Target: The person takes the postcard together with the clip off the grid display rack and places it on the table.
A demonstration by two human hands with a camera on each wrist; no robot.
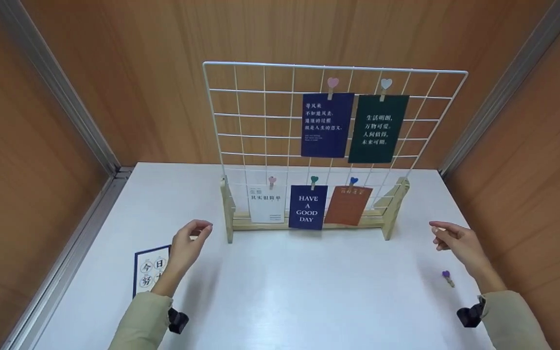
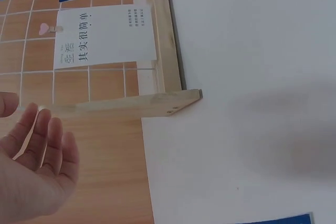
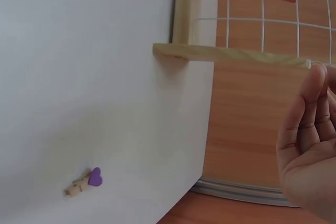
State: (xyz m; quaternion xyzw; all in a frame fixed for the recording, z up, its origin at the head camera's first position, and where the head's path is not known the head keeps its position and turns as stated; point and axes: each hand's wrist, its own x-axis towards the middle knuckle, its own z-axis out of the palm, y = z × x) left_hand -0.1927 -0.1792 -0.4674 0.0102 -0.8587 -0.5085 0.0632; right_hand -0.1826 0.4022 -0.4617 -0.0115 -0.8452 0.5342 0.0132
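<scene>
My left hand [image 1: 186,249] hovers left of the wooden stand, fingers loosely bent, holding nothing. Partly under that forearm in the head view lies a white card with a dark blue border [image 1: 145,267]. Off the stand's right side, my right hand [image 1: 462,245] hangs with loosely curled fingers and no object in them. A small wooden clip with a purple heart [image 1: 447,278] lies on the table below it; the right wrist view shows the same clip [image 3: 84,182]. Between the hands stands a white wire grid [image 1: 265,116] in a wooden base [image 1: 309,226].
Clipped high on the grid are a blue card [image 1: 326,127] and a green card [image 1: 378,136]. Lower down hang a white card [image 1: 266,209], a blue "HAVE A GOOD DAY" card [image 1: 308,209] and an orange card [image 1: 349,206]. Wooden panels [image 1: 32,146] enclose the white table [image 1: 309,291].
</scene>
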